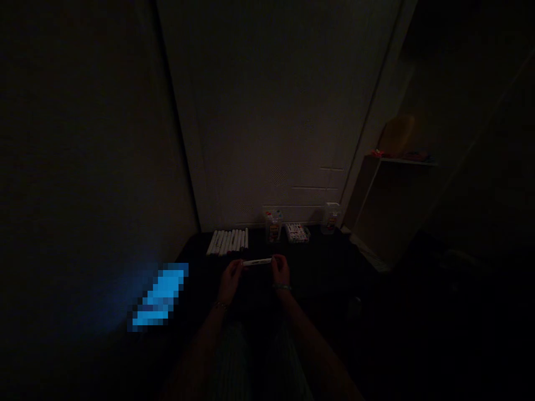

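Between my two hands a white marker (257, 262) lies nearly level, with dark print along its barrel. My left hand (231, 281) pinches its left end, and my right hand (281, 271) grips the right end. Beyond my left hand, several white markers (228, 242) lie side by side in a row on the dark table (309, 278). A clear plastic case (273, 228) with a label and a few coloured tips stands past the held marker. Beside it sits a clear box (297, 233) filled with markers, their ends showing.
Another clear labelled case (330, 218) stands at the table's back right. A pale panelled wall (267, 122) rises behind the table. To the right is a small cabinet (388, 195) with a yellowish round object (399, 135) on top. A bright blurred screen (161, 297) glows at left. The room is very dark.
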A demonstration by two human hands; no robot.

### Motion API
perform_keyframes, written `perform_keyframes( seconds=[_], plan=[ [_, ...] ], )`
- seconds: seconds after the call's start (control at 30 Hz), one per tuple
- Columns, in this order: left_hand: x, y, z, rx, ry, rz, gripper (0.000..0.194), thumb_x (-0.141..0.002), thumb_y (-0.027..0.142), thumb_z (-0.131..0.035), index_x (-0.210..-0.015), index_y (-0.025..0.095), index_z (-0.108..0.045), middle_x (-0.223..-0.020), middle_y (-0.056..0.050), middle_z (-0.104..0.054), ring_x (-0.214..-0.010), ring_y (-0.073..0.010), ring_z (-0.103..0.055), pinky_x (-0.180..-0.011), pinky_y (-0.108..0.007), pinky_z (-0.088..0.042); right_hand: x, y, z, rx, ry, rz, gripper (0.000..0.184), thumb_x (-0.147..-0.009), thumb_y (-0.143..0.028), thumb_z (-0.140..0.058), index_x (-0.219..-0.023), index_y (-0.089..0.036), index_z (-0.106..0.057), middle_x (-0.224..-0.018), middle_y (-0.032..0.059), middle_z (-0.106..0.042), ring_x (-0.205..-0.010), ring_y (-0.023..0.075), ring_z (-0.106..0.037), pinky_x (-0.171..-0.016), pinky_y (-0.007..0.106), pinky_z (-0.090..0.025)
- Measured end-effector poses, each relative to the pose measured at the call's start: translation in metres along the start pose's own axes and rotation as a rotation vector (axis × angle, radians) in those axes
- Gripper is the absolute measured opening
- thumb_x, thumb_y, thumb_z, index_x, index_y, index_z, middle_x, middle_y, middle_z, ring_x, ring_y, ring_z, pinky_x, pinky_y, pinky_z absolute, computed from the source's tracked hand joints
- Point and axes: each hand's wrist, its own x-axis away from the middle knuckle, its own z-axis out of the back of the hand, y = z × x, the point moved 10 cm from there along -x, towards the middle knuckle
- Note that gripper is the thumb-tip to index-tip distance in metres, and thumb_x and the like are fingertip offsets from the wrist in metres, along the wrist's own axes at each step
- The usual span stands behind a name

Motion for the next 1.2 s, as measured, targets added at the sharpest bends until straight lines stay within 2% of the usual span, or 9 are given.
perform_keyframes(
  seconds=[0.2, 0.33, 0.43, 0.57, 0.83, 1.07, 1.2],
  plan=[
    [0.000, -0.004, -0.003, 0.032, -0.021, 0.013, 0.045, -0.069, 0.055, -0.048, -0.091, 0.016, -0.056, -0.076, -0.004, -0.062, -0.073, -0.0152, -0.055, -0.066, -0.025, -0.041, -0.002, 0.004, 0.004, -0.047, 0.043, -0.047, 0.033, -0.077, -0.046, -0.042, -0.090, -0.016, -0.052, -0.070, 0.0009, -0.059, -0.061, 0.0114, -0.055, -0.057, 0.021, -0.043],
    [0.001, 0.001, -0.003, -0.011, -0.025, 0.001, 0.042, -0.069, 0.057, -0.046, -0.075, 0.017, -0.057, -0.061, 0.000, -0.056, -0.059, -0.0116, -0.049, -0.058, -0.023, -0.038, -0.002, 0.007, 0.005, -0.052, 0.043, -0.077, 0.035, -0.076, -0.048, -0.042, -0.088, -0.016, -0.051, -0.068, 0.0011, -0.059, -0.058, 0.0113, -0.055, -0.054, 0.021, -0.042],
    [0.004, 0.001, -0.004, -0.051, -0.032, 0.026, 0.044, -0.070, 0.060, -0.043, -0.060, 0.018, -0.051, -0.052, 0.003, -0.047, -0.050, -0.0092, -0.043, -0.050, -0.021, -0.034, 0.000, 0.004, 0.006, -0.016, 0.034, -0.060, 0.035, -0.077, -0.049, -0.041, -0.083, -0.017, -0.051, -0.064, -0.0001, -0.059, -0.056, 0.0109, -0.055, -0.053, 0.021, -0.041],
    [0.008, -0.003, -0.004, -0.043, -0.036, 0.088, 0.046, -0.071, 0.061, -0.040, -0.062, 0.017, -0.051, -0.048, 0.004, -0.042, -0.045, -0.0080, -0.037, -0.043, -0.020, -0.027, 0.002, -0.001, 0.007, 0.051, 0.038, -0.040, 0.034, -0.078, -0.050, -0.040, -0.075, -0.017, -0.051, -0.058, -0.0013, -0.056, -0.053, 0.0104, -0.052, -0.051, 0.020, -0.039],
    [0.004, 0.008, 0.003, -0.096, 0.029, -0.021, 0.042, -0.072, 0.058, -0.040, -0.060, 0.019, -0.049, -0.055, 0.003, -0.046, -0.055, -0.0104, -0.043, -0.055, -0.021, -0.035, 0.000, 0.001, 0.006, 0.101, 0.036, -0.042, 0.034, -0.077, -0.049, -0.041, -0.073, -0.017, -0.052, -0.056, -0.0024, -0.054, -0.052, 0.0099, -0.049, -0.050, 0.019, -0.036],
    [0.001, 0.002, 0.002, -0.011, 0.021, -0.015, 0.041, -0.070, 0.055, -0.046, -0.081, 0.018, -0.057, -0.074, -0.001, -0.059, -0.074, -0.0152, -0.054, -0.072, -0.027, -0.041, 0.000, 0.000, 0.007, 0.090, 0.044, -0.018, 0.034, -0.078, -0.047, -0.040, -0.082, -0.017, -0.054, -0.061, -0.0018, -0.055, -0.058, 0.0105, -0.051, -0.055, 0.020, -0.038],
    [0.000, 0.000, 0.003, 0.025, 0.027, -0.007, 0.042, -0.070, 0.053, -0.047, -0.090, 0.017, -0.057, -0.086, -0.003, -0.062, -0.083, -0.0160, -0.056, -0.077, -0.028, -0.041, 0.001, -0.001, 0.009, 0.121, 0.067, -0.018, 0.035, -0.079, -0.048, -0.038, -0.084, -0.017, -0.054, -0.067, -0.0003, -0.058, -0.061, 0.0112, -0.053, -0.056, 0.020, -0.038]
  ],
)
